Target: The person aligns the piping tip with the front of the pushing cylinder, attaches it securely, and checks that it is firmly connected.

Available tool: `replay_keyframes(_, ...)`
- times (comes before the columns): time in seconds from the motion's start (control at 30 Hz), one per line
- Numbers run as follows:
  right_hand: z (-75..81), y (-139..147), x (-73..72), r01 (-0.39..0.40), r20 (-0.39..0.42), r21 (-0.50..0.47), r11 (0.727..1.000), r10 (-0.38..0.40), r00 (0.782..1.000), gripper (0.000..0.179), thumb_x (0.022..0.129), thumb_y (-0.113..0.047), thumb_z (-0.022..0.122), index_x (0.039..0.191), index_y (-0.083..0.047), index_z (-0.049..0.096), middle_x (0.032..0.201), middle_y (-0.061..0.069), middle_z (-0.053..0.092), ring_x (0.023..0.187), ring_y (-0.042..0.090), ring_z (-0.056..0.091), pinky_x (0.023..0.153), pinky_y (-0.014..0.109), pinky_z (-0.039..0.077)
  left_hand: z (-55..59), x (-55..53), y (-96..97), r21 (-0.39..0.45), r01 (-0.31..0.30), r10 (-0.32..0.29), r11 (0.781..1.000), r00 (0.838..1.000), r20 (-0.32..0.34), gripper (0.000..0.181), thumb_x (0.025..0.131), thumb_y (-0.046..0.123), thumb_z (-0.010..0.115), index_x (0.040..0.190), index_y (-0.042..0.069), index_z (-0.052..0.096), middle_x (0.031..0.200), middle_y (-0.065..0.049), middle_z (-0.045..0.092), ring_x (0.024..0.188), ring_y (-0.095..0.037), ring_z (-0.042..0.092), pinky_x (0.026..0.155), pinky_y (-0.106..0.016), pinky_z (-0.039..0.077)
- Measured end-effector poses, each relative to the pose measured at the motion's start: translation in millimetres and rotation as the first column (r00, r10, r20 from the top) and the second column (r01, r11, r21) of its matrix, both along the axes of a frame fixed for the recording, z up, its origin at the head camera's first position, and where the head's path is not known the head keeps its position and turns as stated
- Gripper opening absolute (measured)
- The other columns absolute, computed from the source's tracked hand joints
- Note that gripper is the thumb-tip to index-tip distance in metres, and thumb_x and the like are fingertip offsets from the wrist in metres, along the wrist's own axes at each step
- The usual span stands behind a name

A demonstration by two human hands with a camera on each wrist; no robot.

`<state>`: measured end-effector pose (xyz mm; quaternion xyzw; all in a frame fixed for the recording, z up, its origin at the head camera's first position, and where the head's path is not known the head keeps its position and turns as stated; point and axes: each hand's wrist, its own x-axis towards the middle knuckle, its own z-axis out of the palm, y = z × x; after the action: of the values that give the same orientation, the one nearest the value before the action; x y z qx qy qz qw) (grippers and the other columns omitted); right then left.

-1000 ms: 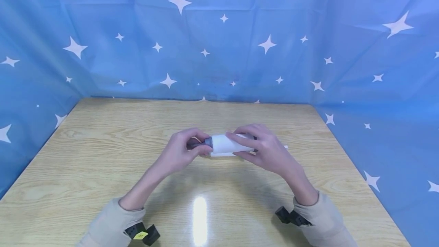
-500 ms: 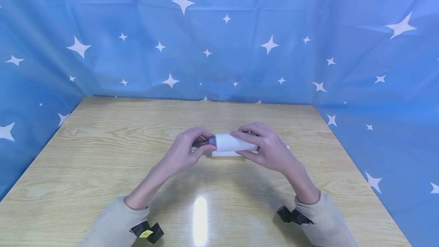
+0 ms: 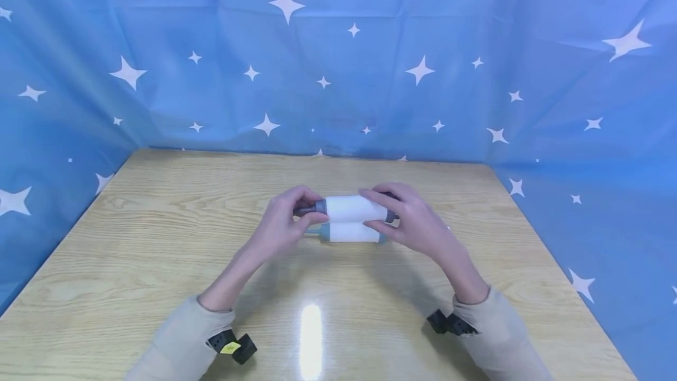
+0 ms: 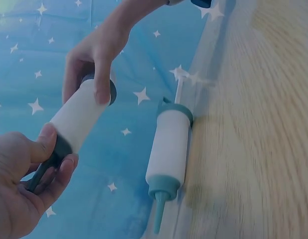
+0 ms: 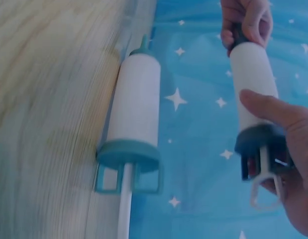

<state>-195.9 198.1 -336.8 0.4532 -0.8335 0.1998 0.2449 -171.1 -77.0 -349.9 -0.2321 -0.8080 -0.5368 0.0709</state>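
Both hands hold a plunger syringe (image 3: 349,209) with a white barrel and dark grey ends, raised over the table. My left hand (image 3: 280,225) pinches its dark nozzle end (image 4: 56,154) between thumb and fingers. My right hand (image 3: 412,219) grips the barrel near the dark flange (image 5: 263,137), where a white plunger with a ring handle (image 5: 265,191) sticks out. Just below and nearer to me lies a second syringe (image 3: 354,232), white with teal ends. Its teal nozzle (image 4: 159,211) points left, and its plunger rod (image 5: 125,204) extends right. Neither hand touches this one.
The wood-grain table (image 3: 185,240) stretches out around the hands. A blue curtain with white stars (image 3: 338,75) hangs behind it and at both sides. A bright light reflection (image 3: 311,340) lies on the near tabletop. Each sleeve carries a black wrist camera (image 3: 233,346).
The dark-ended syringe has risen and moved slightly away from me, carried by both hands. More of the teal-ended syringe now shows beneath it. The head view has shifted a little.
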Motion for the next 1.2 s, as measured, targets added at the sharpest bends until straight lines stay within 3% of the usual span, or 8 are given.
replay_keyframes(0.13,-3.3,8,-6.6,0.023,0.038,0.0,1.0,-0.023,0.999,0.06,0.074,-0.016,0.092,0.128,-0.009,0.069,0.118,0.017,0.064,0.093,0.029,0.064,0.063,0.03,0.061,-4.5,-6.1,-2.8,-0.003,-0.013,0.013,1.0,1.0,0.023,0.021,0.089,0.007,0.078,0.106,0.003,0.066,0.103,-0.007,0.069,0.088,-0.018,0.069,0.077,-0.029,0.06)
replay_keyframes(0.3,-2.5,14,-12.0,0.063,0.126,0.028,0.998,-0.066,0.99,0.055,0.079,-0.018,0.089,0.13,-0.008,0.068,0.119,0.017,0.064,0.096,0.028,0.065,0.069,0.034,0.062,-9.8,-13.6,-4.6,-0.008,-0.01,0.01,1.0,0.999,0.049,0.021,0.091,0.008,0.076,0.108,0.002,0.065,0.103,-0.008,0.068,0.089,-0.019,0.068,0.078,-0.028,0.06)
replay_keyframes(0.63,-0.7,17,-28.3,0.117,0.328,0.089,0.989,-0.14,0.934,0.052,0.088,-0.024,0.082,0.134,-0.008,0.063,0.128,0.015,0.063,0.11,0.03,0.062,0.087,0.046,0.057,-22.2,-33.8,-4.3,0.024,-0.031,0.031,0.999,0.999,0.019,0.026,0.087,0.009,0.08,0.108,0.004,0.067,0.102,-0.007,0.07,0.092,-0.02,0.07,0.082,-0.029,0.06)
replay_keyframes(0.87,-6.8,14,-42.0,0.174,0.349,0.108,0.979,-0.201,0.916,0.055,0.089,-0.03,0.08,0.137,-0.012,0.061,0.134,0.016,0.06,0.121,0.035,0.056,0.099,0.052,0.05,-33.6,-52.2,-8.1,0.066,-0.07,0.074,0.995,0.996,-0.05,0.031,0.083,0.007,0.083,0.112,0.003,0.074,0.106,-0.011,0.072,0.091,-0.023,0.072,0.081,-0.031,0.06)
replay_keyframes(1.07,-14.9,10,-57.0,0.185,0.367,0.127,0.975,-0.219,0.904,0.054,0.089,-0.026,0.081,0.136,-0.011,0.061,0.131,0.017,0.061,0.12,0.037,0.056,0.099,0.053,0.049,-39.7,-62.6,-8.7,0.002,-0.103,0.103,0.995,0.994,-0.026,0.03,0.087,0.007,0.08,0.115,0.0,0.073,0.104,-0.014,0.072,0.089,-0.026,0.071,0.08,-0.036,0.06)
replay_keyframes(1.2,-17.6,4,-66.0,0.195,0.412,0.141,0.971,-0.237,0.88,0.051,0.089,-0.02,0.08,0.134,-0.008,0.06,0.127,0.016,0.062,0.113,0.033,0.059,0.095,0.048,0.053,-44.6,-70.5,-7.7,-0.042,-0.118,0.117,0.992,0.993,-0.02,0.03,0.088,0.008,0.079,0.117,-0.001,0.072,0.102,-0.014,0.071,0.088,-0.024,0.07,0.077,-0.036,0.06)
